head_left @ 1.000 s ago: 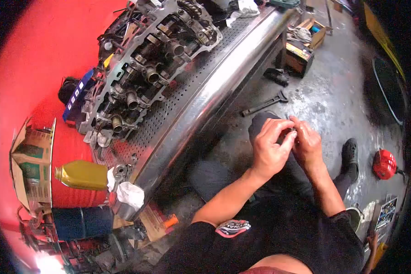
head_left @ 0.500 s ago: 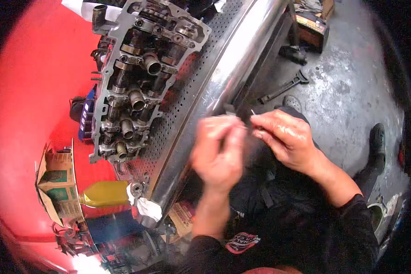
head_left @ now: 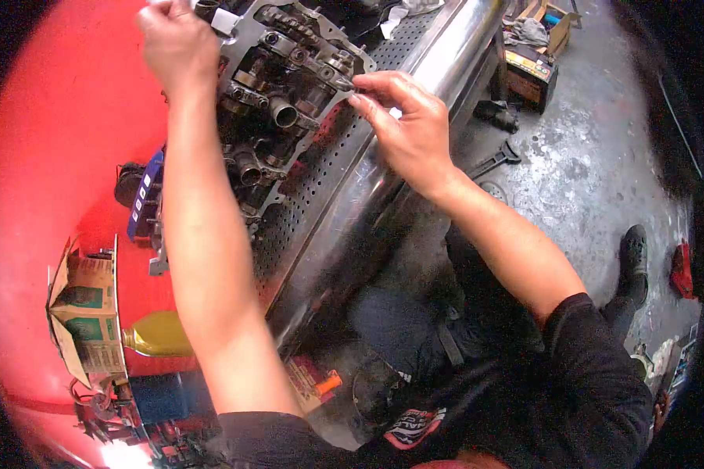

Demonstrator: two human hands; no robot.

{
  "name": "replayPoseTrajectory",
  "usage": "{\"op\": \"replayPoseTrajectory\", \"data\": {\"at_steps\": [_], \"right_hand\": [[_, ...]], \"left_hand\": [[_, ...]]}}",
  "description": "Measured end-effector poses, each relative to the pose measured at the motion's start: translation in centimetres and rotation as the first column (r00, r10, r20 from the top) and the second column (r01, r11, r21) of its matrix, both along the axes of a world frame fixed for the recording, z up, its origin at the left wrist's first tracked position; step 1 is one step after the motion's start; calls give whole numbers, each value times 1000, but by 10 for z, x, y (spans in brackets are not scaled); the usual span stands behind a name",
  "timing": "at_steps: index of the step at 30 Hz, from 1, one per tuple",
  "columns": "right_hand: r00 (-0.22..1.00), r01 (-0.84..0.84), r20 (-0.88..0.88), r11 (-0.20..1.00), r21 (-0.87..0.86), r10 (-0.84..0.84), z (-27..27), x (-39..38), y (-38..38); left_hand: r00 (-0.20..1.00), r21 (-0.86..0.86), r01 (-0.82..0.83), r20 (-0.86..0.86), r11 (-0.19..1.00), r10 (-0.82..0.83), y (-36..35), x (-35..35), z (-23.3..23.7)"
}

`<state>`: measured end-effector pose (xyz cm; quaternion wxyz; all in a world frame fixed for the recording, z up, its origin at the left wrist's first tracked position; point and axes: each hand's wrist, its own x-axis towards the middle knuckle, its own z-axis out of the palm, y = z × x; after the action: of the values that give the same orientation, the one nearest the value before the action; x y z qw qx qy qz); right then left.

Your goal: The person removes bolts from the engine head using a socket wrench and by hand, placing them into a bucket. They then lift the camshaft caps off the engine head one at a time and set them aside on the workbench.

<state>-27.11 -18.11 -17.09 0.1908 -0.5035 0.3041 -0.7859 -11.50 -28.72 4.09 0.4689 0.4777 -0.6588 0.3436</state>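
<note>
A greasy metal cylinder head (head_left: 284, 168), with camshafts and several upright round tubes, sits on the perforated metal bench (head_left: 320, 187). At its upper left corner, beside a short pipe, is my left hand (head_left: 181, 47); its fingers are curled closed, and what they grip is hidden. My left forearm covers much of the head's left side. Across from it, the thumb and forefinger of my right hand (head_left: 414, 121) pinch the upper right corner of the cylinder head. Whether something small is also between those fingertips cannot be made out.
A red surface (head_left: 47, 172) lies left of the bench. Near it stand an open cardboard box (head_left: 86, 320), a yellow-green bottle (head_left: 160, 334) and a blue box (head_left: 145, 199). On the floor at right are a battery-like box (head_left: 530, 76) and a black tool (head_left: 494, 160).
Both hands have moved up and away from in front of my body to the far end of the cylinder head. The view has shifted slightly.
</note>
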Motion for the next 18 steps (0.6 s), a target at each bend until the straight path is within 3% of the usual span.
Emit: {"op": "replayPoseTrajectory", "data": {"at_steps": [1,3,6,9,12,17,18], "right_hand": [[1000,18,-9,1000,-6,-18,-2,4,-4],[997,65,-29,998,-26,-66,-6,8,-14],[996,79,-26,996,-46,-81,-6,14,-16],[995,90,52,990,-107,-85,7,19,-17],[984,177,28,965,-195,-174,19,19,-15],[984,91,163,992,-89,-76,21,31,-20],[980,62,195,996,-71,-47,23,33,-20]], "left_hand": [[999,-17,13,45,1000,-12,-7,-1,-3],[974,75,141,-188,987,-125,-16,3,-8],[998,-1,57,17,998,-57,-46,23,2],[1000,212,-12,-14,977,16,-48,24,14],[998,192,-68,4,979,69,-72,31,19],[983,226,-183,10,957,185,-92,35,23],[982,239,-188,76,953,175,-94,36,24]]}}
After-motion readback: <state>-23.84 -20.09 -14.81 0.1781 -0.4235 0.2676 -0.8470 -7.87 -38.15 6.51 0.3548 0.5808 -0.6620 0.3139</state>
